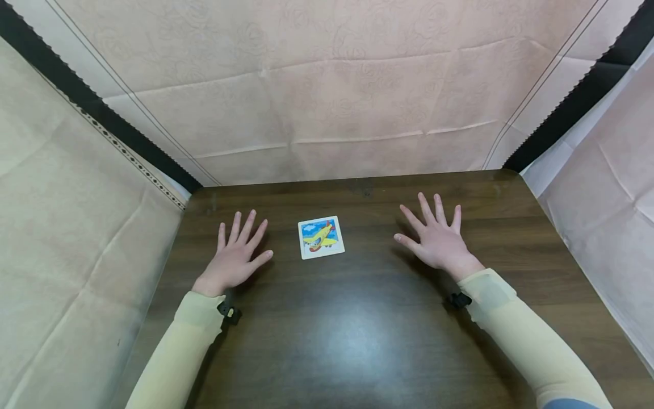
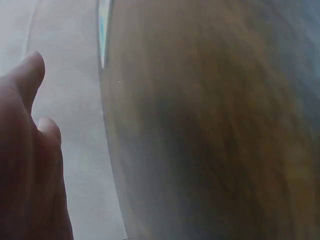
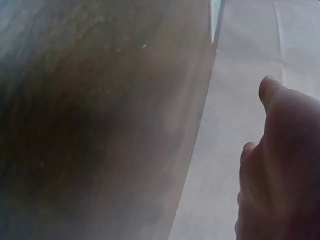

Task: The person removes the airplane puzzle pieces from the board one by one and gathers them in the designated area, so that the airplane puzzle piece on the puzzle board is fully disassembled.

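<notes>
Both wrist views cut off the airplane card (image 1: 321, 237).

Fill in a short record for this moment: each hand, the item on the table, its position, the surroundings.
Left hand: fingers spread, holding nothing
Right hand: fingers spread, holding nothing
Item: square card with a white border, showing a yellow airplane against blue
Item position: lying flat between the hands, nearer the left, touched by neither
Surface: dark brown wood-look table
Surroundings: pale cloth behind the table and at both sides
Worn: light sleeves, a small black device at each wrist
</notes>
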`<control>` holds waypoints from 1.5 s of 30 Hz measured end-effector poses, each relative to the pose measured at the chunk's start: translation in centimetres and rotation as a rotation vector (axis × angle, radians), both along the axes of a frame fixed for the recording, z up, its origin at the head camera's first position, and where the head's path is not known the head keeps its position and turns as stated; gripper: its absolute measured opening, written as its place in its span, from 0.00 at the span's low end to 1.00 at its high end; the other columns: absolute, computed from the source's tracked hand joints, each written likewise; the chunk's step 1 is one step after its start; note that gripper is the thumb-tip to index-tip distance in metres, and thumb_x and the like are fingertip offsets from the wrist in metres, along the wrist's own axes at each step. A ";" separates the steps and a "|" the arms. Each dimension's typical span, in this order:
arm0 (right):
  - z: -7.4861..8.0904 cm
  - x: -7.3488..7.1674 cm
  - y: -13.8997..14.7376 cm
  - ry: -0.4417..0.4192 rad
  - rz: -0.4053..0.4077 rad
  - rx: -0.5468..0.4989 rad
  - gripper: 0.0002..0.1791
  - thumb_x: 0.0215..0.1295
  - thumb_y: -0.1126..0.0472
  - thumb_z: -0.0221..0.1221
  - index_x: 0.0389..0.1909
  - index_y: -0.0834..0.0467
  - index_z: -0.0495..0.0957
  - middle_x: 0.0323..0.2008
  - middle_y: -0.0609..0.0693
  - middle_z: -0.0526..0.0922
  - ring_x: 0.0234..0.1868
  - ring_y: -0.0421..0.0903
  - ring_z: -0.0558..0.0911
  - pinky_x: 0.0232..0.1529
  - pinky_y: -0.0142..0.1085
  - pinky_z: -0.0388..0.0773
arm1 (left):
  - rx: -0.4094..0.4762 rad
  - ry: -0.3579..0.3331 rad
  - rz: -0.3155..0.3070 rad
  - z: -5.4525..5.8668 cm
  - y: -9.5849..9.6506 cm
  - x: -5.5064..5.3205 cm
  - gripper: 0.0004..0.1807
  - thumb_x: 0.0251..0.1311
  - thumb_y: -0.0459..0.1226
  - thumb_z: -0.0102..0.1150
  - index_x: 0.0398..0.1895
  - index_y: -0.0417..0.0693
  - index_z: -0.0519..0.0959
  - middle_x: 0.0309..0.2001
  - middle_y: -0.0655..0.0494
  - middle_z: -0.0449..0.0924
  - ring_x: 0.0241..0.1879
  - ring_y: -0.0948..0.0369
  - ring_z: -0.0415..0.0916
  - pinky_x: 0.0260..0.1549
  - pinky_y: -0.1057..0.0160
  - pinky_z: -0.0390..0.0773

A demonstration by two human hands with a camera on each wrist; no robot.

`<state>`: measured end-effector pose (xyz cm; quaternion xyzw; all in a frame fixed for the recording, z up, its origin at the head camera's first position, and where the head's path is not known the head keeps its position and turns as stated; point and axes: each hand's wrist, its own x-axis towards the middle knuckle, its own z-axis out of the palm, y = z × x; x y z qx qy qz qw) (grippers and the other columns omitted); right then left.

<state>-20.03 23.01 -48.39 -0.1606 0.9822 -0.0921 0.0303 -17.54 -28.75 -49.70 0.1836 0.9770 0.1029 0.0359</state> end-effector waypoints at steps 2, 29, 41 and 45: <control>0.0 -0.1 0.2 -0.008 0.001 -0.040 0.48 0.76 0.20 0.38 0.89 0.39 0.44 0.87 0.56 0.27 0.83 0.62 0.22 0.71 0.75 0.19 | 0.042 -0.006 -0.002 0.1 0.3 -0.1 0.48 0.78 0.66 0.45 0.90 0.61 0.41 0.88 0.55 0.24 0.85 0.45 0.18 0.76 0.30 0.23; -0.9 -0.6 -4.5 -0.123 0.010 -0.755 0.24 0.81 0.47 0.60 0.67 0.56 0.82 0.63 0.53 0.85 0.64 0.54 0.83 0.65 0.57 0.77 | 0.273 -0.164 0.039 -0.7 14.5 -1.0 0.31 0.76 0.47 0.63 0.78 0.48 0.74 0.82 0.47 0.63 0.80 0.49 0.62 0.75 0.45 0.65; -0.8 -0.5 -4.9 -0.142 0.018 -0.737 0.23 0.82 0.47 0.59 0.66 0.57 0.83 0.62 0.53 0.86 0.61 0.54 0.83 0.64 0.57 0.77 | 0.224 -0.128 -0.042 -1.0 14.6 -0.8 0.27 0.77 0.44 0.63 0.76 0.48 0.77 0.80 0.48 0.66 0.80 0.50 0.60 0.76 0.48 0.63; -0.7 -0.5 -5.1 -0.162 0.014 -0.729 0.22 0.82 0.48 0.59 0.66 0.57 0.83 0.61 0.53 0.86 0.59 0.53 0.83 0.63 0.57 0.78 | 0.230 -0.143 -0.082 -1.1 14.9 -0.4 0.29 0.79 0.47 0.59 0.77 0.47 0.74 0.81 0.48 0.63 0.82 0.50 0.57 0.77 0.49 0.61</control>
